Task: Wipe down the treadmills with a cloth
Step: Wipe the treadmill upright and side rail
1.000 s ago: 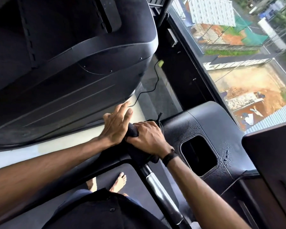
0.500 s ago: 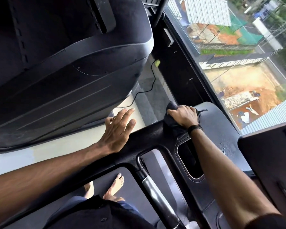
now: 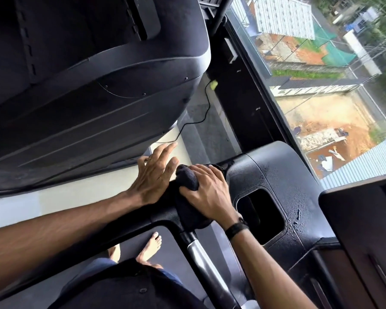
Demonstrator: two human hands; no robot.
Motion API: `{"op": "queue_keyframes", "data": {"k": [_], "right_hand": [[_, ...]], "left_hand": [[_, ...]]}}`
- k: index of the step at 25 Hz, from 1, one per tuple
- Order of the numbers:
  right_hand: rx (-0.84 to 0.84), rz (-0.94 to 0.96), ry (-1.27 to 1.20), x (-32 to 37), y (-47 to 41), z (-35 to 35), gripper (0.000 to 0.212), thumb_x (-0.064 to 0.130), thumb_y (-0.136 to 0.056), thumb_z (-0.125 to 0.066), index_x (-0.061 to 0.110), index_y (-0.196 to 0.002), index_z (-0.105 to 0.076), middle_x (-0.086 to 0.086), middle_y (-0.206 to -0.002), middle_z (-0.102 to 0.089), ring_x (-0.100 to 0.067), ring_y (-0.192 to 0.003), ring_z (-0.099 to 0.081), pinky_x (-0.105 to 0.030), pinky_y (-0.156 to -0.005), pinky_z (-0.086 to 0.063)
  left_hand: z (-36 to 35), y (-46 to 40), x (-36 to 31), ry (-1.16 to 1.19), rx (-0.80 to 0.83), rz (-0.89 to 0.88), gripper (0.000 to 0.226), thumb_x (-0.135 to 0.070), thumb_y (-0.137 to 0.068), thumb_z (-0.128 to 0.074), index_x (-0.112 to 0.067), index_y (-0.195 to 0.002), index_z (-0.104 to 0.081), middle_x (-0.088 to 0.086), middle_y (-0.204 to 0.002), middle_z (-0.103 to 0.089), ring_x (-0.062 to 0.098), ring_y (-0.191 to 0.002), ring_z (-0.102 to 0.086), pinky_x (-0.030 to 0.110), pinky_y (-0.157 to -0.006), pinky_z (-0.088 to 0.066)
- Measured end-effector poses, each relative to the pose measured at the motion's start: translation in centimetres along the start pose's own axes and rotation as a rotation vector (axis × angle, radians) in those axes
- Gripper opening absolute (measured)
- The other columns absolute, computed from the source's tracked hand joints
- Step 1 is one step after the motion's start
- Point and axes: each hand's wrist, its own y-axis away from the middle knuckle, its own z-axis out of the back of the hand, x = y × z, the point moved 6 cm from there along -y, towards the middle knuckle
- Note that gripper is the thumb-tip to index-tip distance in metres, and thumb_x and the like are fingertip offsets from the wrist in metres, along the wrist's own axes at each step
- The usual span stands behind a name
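A tall glass window looks down on roofs and bare earth. Left of it hangs the big black moulded treadmill console; below lies the wet black plastic handlebar frame. There the right hand grips a dark bunched cloth; the left hand rests beside it, fingers spread. No readable writing.

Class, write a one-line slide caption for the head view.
Right hand wipes the treadmill's crossbar with a dark cloth.
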Motion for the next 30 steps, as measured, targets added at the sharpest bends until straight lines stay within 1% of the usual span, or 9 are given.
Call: {"op": "queue_keyframes", "data": {"k": [3,5,8,13,17,19,22,26,30], "right_hand": [[-0.034,-0.096,0.072,-3.6,-1.1,1.5,0.056,0.062,-0.073,-0.041,0.025,-0.102,-0.069,0.005,-0.115,-0.069,-0.016,-0.116,-0.056,-0.036,-0.107,-0.034],[0.098,-0.265,0.118,-6.3,-4.0,1.8,0.056,0.063,-0.078,-0.043,0.018,-0.098,-0.07,-0.008,-0.113,-0.07,-0.026,-0.114,-0.058,-0.038,-0.102,-0.035],[0.397,-0.386,0.155,-6.4,-7.7,0.5,0.057,0.058,-0.086,-0.05,0.014,-0.117,-0.065,-0.014,-0.129,-0.064,-0.031,-0.12,-0.058,-0.039,-0.094,-0.036],[0.643,-0.203,0.018,4.0,-7.5,-5.2,0.063,0.063,-0.086,-0.051,0.019,-0.13,-0.058,-0.012,-0.137,-0.059,-0.031,-0.122,-0.057,-0.036,-0.085,-0.037],[0.374,0.183,0.005,11.4,-2.3,-4.8,0.047,0.061,-0.086,-0.053,0.02,-0.104,-0.066,-0.008,-0.114,-0.07,-0.029,-0.11,-0.06,-0.036,-0.087,-0.037],[0.278,0.27,-0.076,10.7,-0.5,-2.9,0.052,0.065,-0.08,-0.048,0.025,-0.107,-0.067,0.004,-0.116,-0.07,-0.019,-0.113,-0.059,-0.033,-0.095,-0.038],[0.372,0.148,0.002,6.5,-2.3,-2.1,0.064,0.072,-0.077,-0.044,0.023,-0.111,-0.067,-0.002,-0.118,-0.07,-0.025,-0.115,-0.059,-0.036,-0.094,-0.042],[0.737,-0.155,-0.052,5.1,-7.5,-5.3,0.051,0.065,-0.084,-0.056,0.021,-0.109,-0.061,-0.001,-0.114,-0.061,-0.024,-0.106,-0.056,-0.04,-0.094,-0.039],[0.886,0.008,-0.14,14.3,-7.1,-11.2,0.051,0.064,-0.083,-0.052,0.023,-0.112,-0.063,-0.003,-0.126,-0.063,-0.024,-0.113,-0.055,-0.041,-0.103,-0.034]], "left_hand": [[0.1,0.0,0.1,0.031,-0.016,0.041,0.071,-0.063,-0.094,-0.006,-0.03,-0.153,-0.029,-0.009,-0.147,-0.038,0.001,-0.123,-0.042,0.032,-0.103,-0.016],[0.2,-0.3,0.5,0.072,-0.03,0.111,0.075,-0.065,-0.092,-0.005,-0.03,-0.152,-0.031,-0.009,-0.147,-0.04,0.003,-0.124,-0.043,0.032,-0.101,-0.016],[0.7,-0.8,1.1,0.134,-0.065,0.189,0.08,-0.069,-0.088,-0.004,-0.03,-0.151,-0.032,-0.005,-0.141,-0.049,0.007,-0.131,-0.04,0.031,-0.098,-0.016],[4.6,-1.7,2.6,0.16,-0.127,0.305,0.096,-0.077,-0.075,0.0,-0.028,-0.147,-0.042,-0.007,-0.146,-0.05,0.014,-0.138,-0.041,0.036,-0.099,-0.016],[8.3,-0.7,5.1,0.196,-0.23,0.403,0.099,-0.08,-0.071,-0.001,-0.03,-0.144,-0.046,-0.002,-0.143,-0.055,0.022,-0.129,-0.054,0.046,-0.112,-0.016],[9.2,0.0,5.7,0.185,-0.226,0.414,0.101,-0.08,-0.071,0.0,-0.029,-0.144,-0.046,-0.001,-0.143,-0.056,0.023,-0.129,-0.054,0.048,-0.113,-0.015],[10.5,1.4,6.4,0.14,-0.209,0.418,0.1,-0.079,-0.073,0.002,-0.029,-0.146,-0.045,-0.004,-0.143,-0.055,0.021,-0.131,-0.052,0.042,-0.108,-0.014],[11.5,3.9,8.0,-0.051,-0.095,0.489,0.075,-0.068,-0.095,-0.009,-0.026,-0.148,-0.042,0.001,-0.137,-0.061,0.024,-0.135,-0.046,0.039,-0.105,-0.013],[12.9,6.0,9.5,-0.077,-0.092,0.616,0.061,-0.056,-0.104,-0.013,-0.027,-0.148,-0.042,0.006,-0.131,-0.064,0.029,-0.133,-0.047,0.046,-0.113,-0.014]]}}
